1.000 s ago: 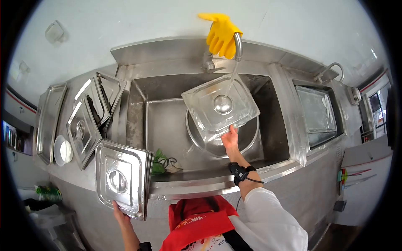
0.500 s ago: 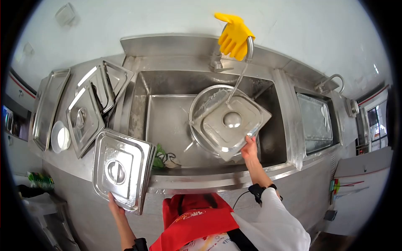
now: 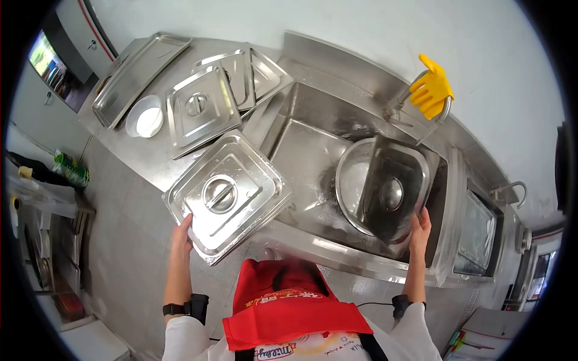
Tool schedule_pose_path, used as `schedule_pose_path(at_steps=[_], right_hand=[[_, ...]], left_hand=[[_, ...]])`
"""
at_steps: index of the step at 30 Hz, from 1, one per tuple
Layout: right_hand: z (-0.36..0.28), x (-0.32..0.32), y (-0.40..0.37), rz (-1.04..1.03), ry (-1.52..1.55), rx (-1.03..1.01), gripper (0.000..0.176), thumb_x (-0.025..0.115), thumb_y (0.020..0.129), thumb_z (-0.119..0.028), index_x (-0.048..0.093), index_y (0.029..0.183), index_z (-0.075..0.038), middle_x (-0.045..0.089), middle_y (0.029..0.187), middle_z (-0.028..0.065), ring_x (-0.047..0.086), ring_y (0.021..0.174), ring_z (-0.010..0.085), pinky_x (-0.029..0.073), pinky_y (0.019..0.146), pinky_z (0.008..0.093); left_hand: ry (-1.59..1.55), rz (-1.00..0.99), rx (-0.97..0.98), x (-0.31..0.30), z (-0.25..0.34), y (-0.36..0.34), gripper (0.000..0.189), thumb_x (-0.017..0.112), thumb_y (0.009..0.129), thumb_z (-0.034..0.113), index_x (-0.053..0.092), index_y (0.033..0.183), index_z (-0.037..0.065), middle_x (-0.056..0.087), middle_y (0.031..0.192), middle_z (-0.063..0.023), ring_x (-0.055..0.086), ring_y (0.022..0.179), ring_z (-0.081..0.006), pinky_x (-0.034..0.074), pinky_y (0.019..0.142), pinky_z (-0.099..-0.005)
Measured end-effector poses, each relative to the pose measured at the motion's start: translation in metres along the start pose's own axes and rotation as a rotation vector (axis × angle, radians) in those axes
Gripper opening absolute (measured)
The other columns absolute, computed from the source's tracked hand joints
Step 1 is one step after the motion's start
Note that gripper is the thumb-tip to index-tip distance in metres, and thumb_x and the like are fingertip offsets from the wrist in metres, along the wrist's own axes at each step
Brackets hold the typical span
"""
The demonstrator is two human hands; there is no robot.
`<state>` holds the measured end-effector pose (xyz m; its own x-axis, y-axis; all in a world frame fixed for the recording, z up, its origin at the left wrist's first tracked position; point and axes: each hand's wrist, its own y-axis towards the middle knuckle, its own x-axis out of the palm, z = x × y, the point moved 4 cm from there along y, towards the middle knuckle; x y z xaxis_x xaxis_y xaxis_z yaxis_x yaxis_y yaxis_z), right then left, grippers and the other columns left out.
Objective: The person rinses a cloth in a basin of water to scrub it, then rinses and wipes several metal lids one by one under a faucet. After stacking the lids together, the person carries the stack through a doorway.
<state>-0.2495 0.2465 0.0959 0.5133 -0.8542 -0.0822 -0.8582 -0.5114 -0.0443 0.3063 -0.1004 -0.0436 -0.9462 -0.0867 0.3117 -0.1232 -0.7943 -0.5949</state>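
My left hand (image 3: 182, 236) grips the near left edge of a stack of shiny steel pan lids (image 3: 250, 180), which overhangs the counter's front edge. The top lid has a round recessed handle. Over the sink, my right hand (image 3: 419, 231) holds one steel pan lid (image 3: 406, 165) by its near edge, fingers closed on it. That lid is tilted, partly covering a round metal basin (image 3: 351, 180) in the sink (image 3: 307, 150). Behind the lid, the faucet (image 3: 444, 113) has a yellow rubber glove (image 3: 432, 90) draped over it.
More pan lids (image 3: 195, 111) lie on the left counter, beside a white bowl (image 3: 144, 117) and a long steel tray (image 3: 135, 78). A second sink (image 3: 481, 231) with a second faucet (image 3: 512, 189) sits at the right. Shelving (image 3: 66, 240) stands at the left.
The view has turned left. The lid in my right hand has tipped up from nearly flat to steeply tilted. My left hand still holds the lid stack, which now sits higher in view.
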Motion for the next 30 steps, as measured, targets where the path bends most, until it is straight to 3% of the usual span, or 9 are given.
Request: schedule_pose_path(at_steps=[4,8,9,14,16,19,21,24,30], right_hand=[[-0.024,0.043,0.008,-0.113,-0.135,-0.13,0.032,0.049,0.083,0.001,0.049,0.115,0.001,0.057,0.1,0.0025,0.051,0.089,0.0077,0.039,0.079,0.019],[-0.053,0.098,0.004,-0.269,-0.305,-0.304,0.026,0.05,0.082,0.002,0.054,0.108,0.002,0.06,0.099,0.0059,0.054,0.089,0.0102,0.041,0.079,0.0208],[-0.067,0.12,-0.005,-0.351,-0.364,-0.424,0.028,0.051,0.08,0.004,0.056,0.107,0.0,0.061,0.099,0.0079,0.056,0.091,0.013,0.043,0.079,0.023],[-0.107,0.241,-0.057,-0.735,-0.574,-1.167,0.038,0.056,0.071,-0.002,0.059,0.105,-0.018,0.06,0.104,0.0074,0.058,0.097,0.0212,0.048,0.083,0.0339],[-0.109,0.274,-0.084,-0.837,-0.707,-1.31,0.035,0.055,0.073,-0.01,0.059,0.105,-0.023,0.059,0.107,0.0037,0.058,0.097,0.0194,0.047,0.083,0.0338],[-0.081,0.307,-0.109,-0.844,-0.746,-1.499,0.035,0.055,0.072,-0.014,0.058,0.105,-0.025,0.057,0.109,0.0,0.057,0.097,0.0187,0.047,0.085,0.0341],[-0.068,0.319,-0.119,-0.854,-0.699,-1.525,0.036,0.055,0.069,-0.013,0.059,0.102,-0.024,0.057,0.108,0.0001,0.056,0.098,0.02,0.046,0.086,0.0345],[-0.046,0.332,-0.129,-0.913,-0.701,-1.509,0.037,0.055,0.069,-0.015,0.058,0.105,-0.024,0.054,0.112,0.0015,0.053,0.102,0.0207,0.043,0.09,0.0363],[-0.018,0.356,-0.136,-1.175,-0.694,-1.368,0.045,0.058,0.069,-0.015,0.052,0.114,-0.021,0.048,0.12,0.006,0.05,0.106,0.0233,0.04,0.092,0.0369]], left_hand=[[-0.012,0.003,0.051,-0.005,0.001,0.002,0.042,0.063,0.075,0.009,0.046,0.111,-0.004,0.057,0.098,-0.014,0.058,0.087,-0.0238,0.05,0.073,-0.0343],[0.082,0.146,0.194,0.007,0.017,-0.013,0.062,0.066,0.071,0.006,0.028,0.12,0.001,0.051,0.105,-0.017,0.057,0.087,-0.0258,0.049,0.072,-0.0357],[0.106,0.102,0.194,0.007,0.018,-0.013,0.073,0.068,0.07,0.007,0.019,0.124,0.004,0.047,0.11,-0.0192,0.054,0.091,-0.0275,0.048,0.075,-0.0375],[0.184,0.188,0.284,0.002,0.017,-0.015,0.08,0.07,0.068,0.011,0.015,0.125,0.006,0.045,0.111,-0.0197,0.05,0.096,-0.0273,0.043,0.081,-0.0384],[0.155,0.157,0.297,-0.001,0.014,-0.014,0.079,0.069,0.069,0.012,0.015,0.126,0.006,0.045,0.111,-0.0203,0.05,0.096,-0.0268,0.043,0.082,-0.0379],[0.071,0.124,0.16,0.004,0.022,-0.024,0.07,0.061,0.078,0.034,0.017,0.127,0.009,0.039,0.119,-0.0162,0.046,0.104,-0.0267,0.042,0.085,-0.0385],[-0.041,0.058,0.123,0.005,0.027,-0.027,0.069,0.053,0.08,0.048,0.018,0.127,0.011,0.035,0.124,-0.0122,0.042,0.109,-0.0265,0.041,0.086,-0.0391],[0.008,-0.028,0.1,0.009,0.03,-0.033,0.07,0.054,0.081,0.046,0.016,0.127,0.01,0.037,0.123,-0.013,0.043,0.108,-0.0254,0.041,0.086,-0.039],[0.064,0.043,0.107,0.006,0.023,-0.028,0.081,0.07,0.069,0.01,0.013,0.128,0.01,0.041,0.116,-0.0171,0.049,0.1,-0.0271,0.044,0.082,-0.0386]])
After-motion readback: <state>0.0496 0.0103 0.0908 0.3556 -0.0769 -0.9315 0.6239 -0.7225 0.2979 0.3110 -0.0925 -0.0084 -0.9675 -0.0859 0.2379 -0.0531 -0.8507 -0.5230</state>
